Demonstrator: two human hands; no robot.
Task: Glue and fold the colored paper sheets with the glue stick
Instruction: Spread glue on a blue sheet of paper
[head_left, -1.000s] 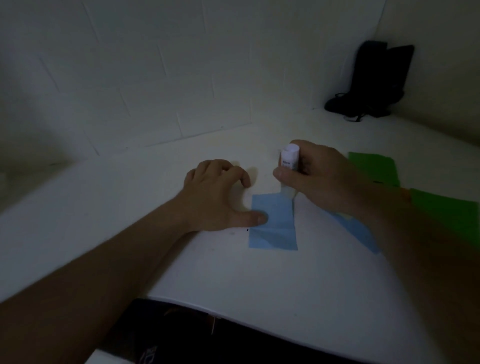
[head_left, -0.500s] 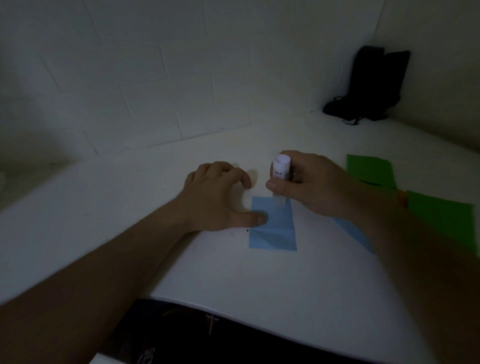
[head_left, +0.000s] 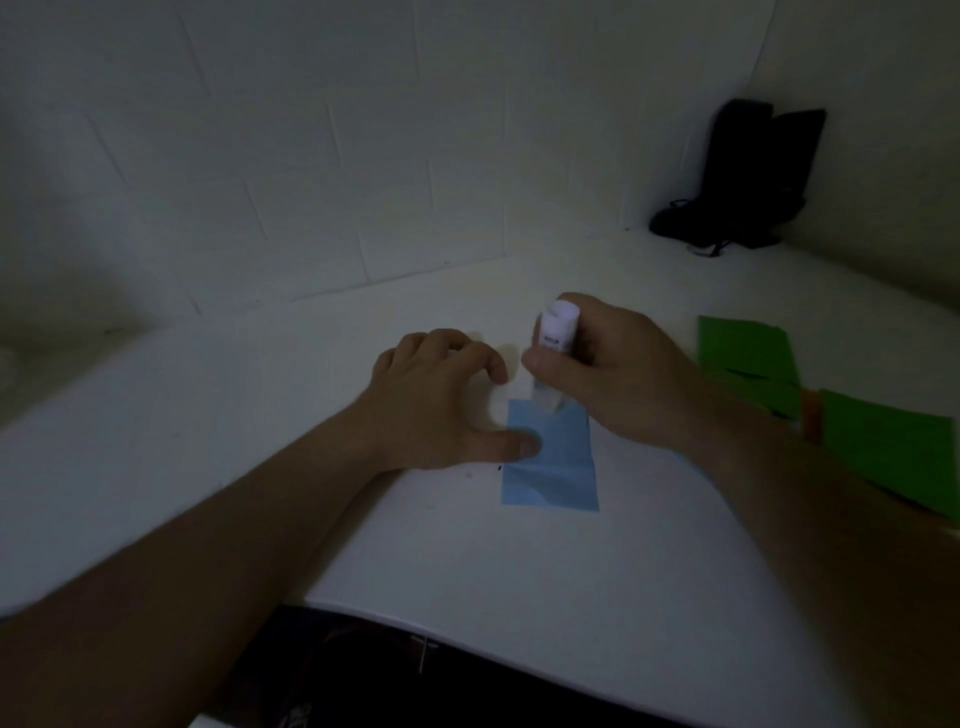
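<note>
Head view, dim light: near the middle of the frame the right hand (head_left: 618, 374) grips the glue stick (head_left: 555, 343), fingers (head_left: 545, 364) curled round its barrel, its lower end tilted down onto the far edge of the small blue paper (head_left: 550, 462). The left hand (head_left: 441, 400) rests on the white desk (head_left: 519, 571) with its thumb pressing the paper's left edge to keep it flat; its other fingers are arched and hold nothing.

A second ago the stick stood a little further right, over the paper's far right corner; since then it has slid left along that far edge, while the left thumb has stayed put. That reads as a glue stroke laid across the top strip, so this sheet seems nearly ready to be folded along the crease that crosses it lower down. Whether glue is actually going on I cannot tell in this murk.

Green sheets (head_left: 748, 358) wait at the right of the frame, apparently untouched. A black object (head_left: 748, 176) sits against the wall at upper right.
</note>
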